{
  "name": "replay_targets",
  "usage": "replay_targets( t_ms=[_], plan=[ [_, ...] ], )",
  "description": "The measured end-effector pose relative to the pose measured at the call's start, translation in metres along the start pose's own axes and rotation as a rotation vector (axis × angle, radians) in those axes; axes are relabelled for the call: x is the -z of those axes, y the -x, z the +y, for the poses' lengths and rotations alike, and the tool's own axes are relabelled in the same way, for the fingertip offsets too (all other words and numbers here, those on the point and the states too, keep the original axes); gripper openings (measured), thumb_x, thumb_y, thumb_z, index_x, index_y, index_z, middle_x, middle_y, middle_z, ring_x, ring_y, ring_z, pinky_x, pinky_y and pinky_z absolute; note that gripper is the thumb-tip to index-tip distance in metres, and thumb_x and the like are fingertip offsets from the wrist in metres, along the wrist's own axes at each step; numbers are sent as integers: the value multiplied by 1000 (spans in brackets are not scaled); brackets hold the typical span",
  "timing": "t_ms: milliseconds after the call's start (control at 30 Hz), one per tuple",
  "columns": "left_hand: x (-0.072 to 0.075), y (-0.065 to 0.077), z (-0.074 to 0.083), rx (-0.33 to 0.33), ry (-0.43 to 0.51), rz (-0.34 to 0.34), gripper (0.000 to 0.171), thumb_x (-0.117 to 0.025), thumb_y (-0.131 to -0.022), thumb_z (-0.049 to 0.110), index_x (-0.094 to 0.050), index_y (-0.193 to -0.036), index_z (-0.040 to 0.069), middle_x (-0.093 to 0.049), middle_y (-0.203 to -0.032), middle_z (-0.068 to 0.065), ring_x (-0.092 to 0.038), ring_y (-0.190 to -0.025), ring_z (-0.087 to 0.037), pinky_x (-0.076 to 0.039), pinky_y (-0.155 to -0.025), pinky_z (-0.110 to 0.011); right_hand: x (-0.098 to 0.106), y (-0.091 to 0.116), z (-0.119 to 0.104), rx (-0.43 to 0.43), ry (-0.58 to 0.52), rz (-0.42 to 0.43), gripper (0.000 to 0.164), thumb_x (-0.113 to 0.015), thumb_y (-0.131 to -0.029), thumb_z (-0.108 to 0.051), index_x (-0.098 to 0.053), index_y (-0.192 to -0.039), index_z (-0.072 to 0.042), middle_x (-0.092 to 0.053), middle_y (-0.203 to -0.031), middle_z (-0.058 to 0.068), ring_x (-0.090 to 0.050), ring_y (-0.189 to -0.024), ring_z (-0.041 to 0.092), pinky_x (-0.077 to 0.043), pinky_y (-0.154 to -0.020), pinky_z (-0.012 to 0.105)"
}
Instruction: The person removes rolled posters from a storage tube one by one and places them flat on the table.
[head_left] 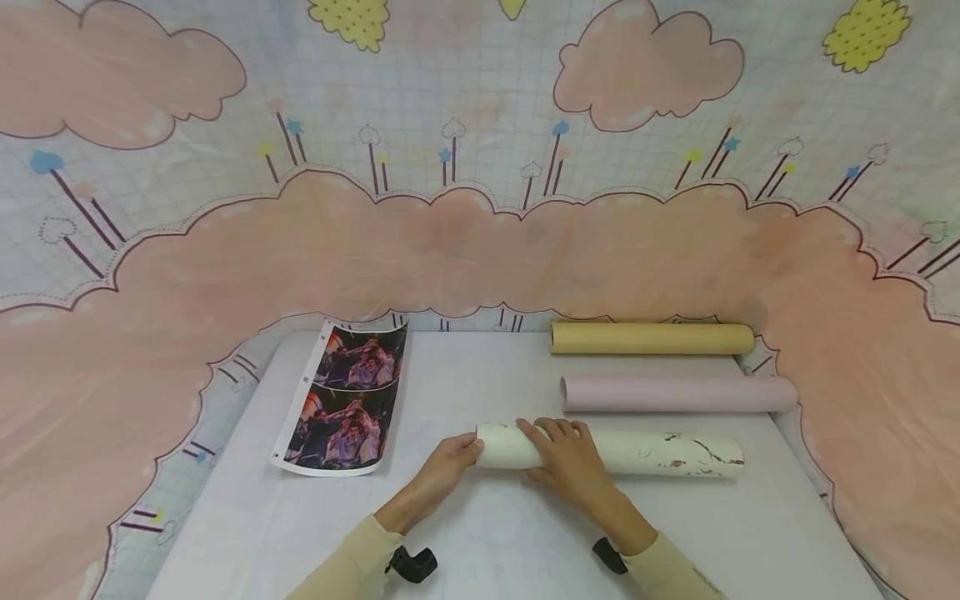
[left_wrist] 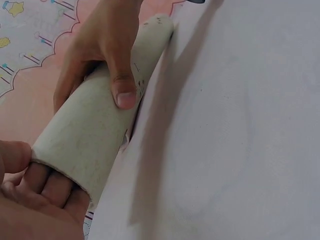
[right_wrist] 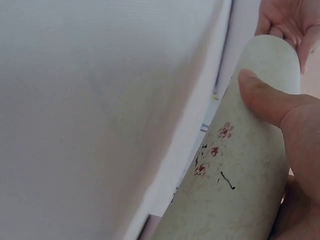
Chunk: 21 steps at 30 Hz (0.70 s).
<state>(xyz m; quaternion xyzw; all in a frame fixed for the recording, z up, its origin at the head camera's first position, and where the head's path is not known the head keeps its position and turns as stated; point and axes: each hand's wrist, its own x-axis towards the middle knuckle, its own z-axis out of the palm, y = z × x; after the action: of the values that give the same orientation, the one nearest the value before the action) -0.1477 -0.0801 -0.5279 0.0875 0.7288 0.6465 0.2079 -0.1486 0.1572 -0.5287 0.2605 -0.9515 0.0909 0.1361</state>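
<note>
A pale cream-green roll of wallpaper (head_left: 637, 452), printed with dark twigs and small red blossoms, lies crosswise between both hands in the head view. My left hand (head_left: 447, 460) pinches the rim at its left end. In the left wrist view the fingers (left_wrist: 56, 189) reach inside the hollow end while the thumb stays outside. My right hand (head_left: 568, 458) grips the roll from above, left of its middle. Its thumb (right_wrist: 262, 97) lies along the near side in the right wrist view, and the other fingers wrap over the far side.
Behind the roll lie a pinkish roll (head_left: 675, 394) and, farther back, a yellow roll (head_left: 652, 339). A printed sheet with two dark pictures (head_left: 348, 429) curls at the back left. The white table (head_left: 465, 375) is backed by a cloud-patterned cloth (head_left: 480, 258).
</note>
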Motion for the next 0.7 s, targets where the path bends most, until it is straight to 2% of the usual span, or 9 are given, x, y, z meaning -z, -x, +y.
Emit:
replay_targets(
  t_ms=[333, 567, 700],
  plan=[
    [0, -2, 1, -14, -26, 106, 45, -50, -103, 26, -55, -129, -10, -67, -123, -21, -63, -113, -24, -48, -102, -46, 1, 1, 0, -14, -8, -20, 82, -83, -72, -46, -49, -143, -24, -64, -124, 6, -62, -112, 29, -46, -94, 53],
    [-2, 0, 4, -4, -23, 168, 37, -56, -100, 23, -63, -120, -8, -72, -112, -20, -66, -97, -14, -51, -91, -41, -1, 2, 1, -4, 18, -8, 80, -82, -72, -50, -50, -142, -26, -65, -123, 3, -63, -111, 27, -47, -93, 51],
    [-2, 0, 5, -7, -24, 217, 33, -60, -98, 22, -65, -114, -7, -73, -106, -19, -63, -88, -9, -51, -83, -34, -1, 1, 1, -6, 11, -3, 82, -82, -71, -50, -50, -142, -26, -65, -123, 4, -62, -112, 27, -47, -94, 51]
  ],
)
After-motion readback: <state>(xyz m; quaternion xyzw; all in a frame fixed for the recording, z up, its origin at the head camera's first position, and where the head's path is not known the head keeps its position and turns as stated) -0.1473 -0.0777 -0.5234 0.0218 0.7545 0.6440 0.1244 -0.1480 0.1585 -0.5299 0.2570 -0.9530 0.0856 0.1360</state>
